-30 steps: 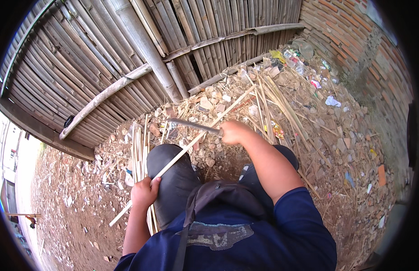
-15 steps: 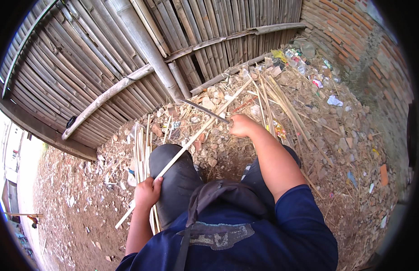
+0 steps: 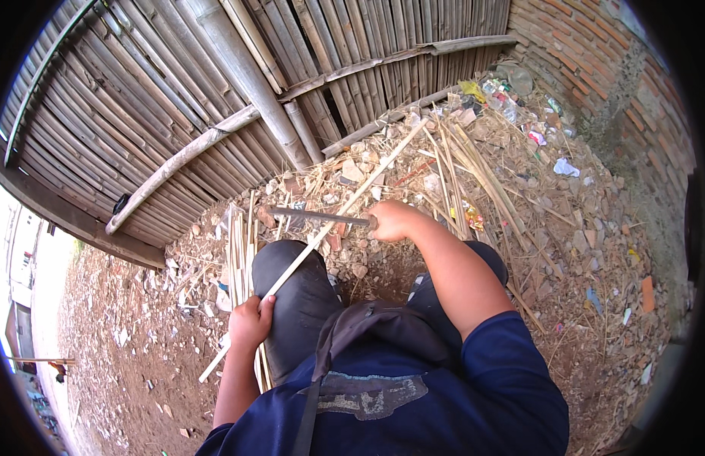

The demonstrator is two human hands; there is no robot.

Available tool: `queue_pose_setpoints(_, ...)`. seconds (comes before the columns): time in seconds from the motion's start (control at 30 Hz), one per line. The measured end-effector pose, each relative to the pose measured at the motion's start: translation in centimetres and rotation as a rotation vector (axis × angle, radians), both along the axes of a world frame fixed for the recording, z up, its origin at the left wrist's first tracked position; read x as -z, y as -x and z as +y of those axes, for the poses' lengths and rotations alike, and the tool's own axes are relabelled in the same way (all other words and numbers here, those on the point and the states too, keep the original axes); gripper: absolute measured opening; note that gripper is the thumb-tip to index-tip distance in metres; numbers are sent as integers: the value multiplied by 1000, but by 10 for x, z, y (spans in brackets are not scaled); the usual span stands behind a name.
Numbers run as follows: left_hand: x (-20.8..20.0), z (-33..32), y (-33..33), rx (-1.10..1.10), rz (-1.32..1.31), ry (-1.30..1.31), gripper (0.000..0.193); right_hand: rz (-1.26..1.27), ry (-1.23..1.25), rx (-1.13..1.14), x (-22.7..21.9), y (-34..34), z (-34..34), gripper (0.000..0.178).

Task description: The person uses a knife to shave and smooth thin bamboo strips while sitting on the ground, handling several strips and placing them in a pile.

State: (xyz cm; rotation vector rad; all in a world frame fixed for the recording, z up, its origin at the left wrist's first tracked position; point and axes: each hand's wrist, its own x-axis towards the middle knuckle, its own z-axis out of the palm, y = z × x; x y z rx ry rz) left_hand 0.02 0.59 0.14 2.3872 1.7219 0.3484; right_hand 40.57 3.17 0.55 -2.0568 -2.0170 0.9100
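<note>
My left hand [image 3: 251, 322] is closed around the lower part of a long, pale bamboo strip [image 3: 297, 263], beside my left knee. The strip slants up and away to the right, crossing my left thigh, and its short end sticks out below my hand. In my right hand [image 3: 398, 220] is the handle of a knife [image 3: 310, 216], gripped in front of my knees. Its long, dark, narrow blade points left and crosses the strip near mid-length. Whether blade and strip touch, I cannot tell.
Split bamboo strips [image 3: 237, 258] lie by my left leg, and more strips [image 3: 481, 176] spread beyond my right knee. Ahead stands a bamboo wall [image 3: 162, 114]; a brick wall [image 3: 588, 72] rises at right. Stones, straw and litter [image 3: 512, 106] cover the ground.
The knife has swung from pointing up and away to nearly level, with its tip nearer me. My right hand shifted slightly left and nearer. My left hand keeps its grip on the bamboo strip.
</note>
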Motion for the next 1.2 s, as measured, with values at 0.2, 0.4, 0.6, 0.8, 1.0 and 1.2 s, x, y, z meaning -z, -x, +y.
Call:
queue_pose_setpoints(0.2, -3, 0, -2, 4, 19, -19, 50, -19, -35, 183, 24, -36, 5, 40)
queue_pose_setpoints(0.4, -2, 0, 0, -7, 34, -11, 50, -7, -46, 217, 16, -25, 1, 45)
queue_pose_setpoints(0.6, -7, -1, -3, -1, 27, -6, 49, -20, 8, 199, 20, -29, 3, 52)
queue_pose_setpoints(0.8, -4, 0, -2, 3, 24, -4, 49, -16, 6, 196, 20, -30, 3, 50)
queue_pose_setpoints(1.0, -4, 0, -2, 3, 23, -12, 50, -4, 28, 200, 4, -25, -2, 52)
queue_pose_setpoints(1.2, -1, 0, -1, 7, 27, -23, 52, -24, 9, 187, 7, -28, -1, 54)
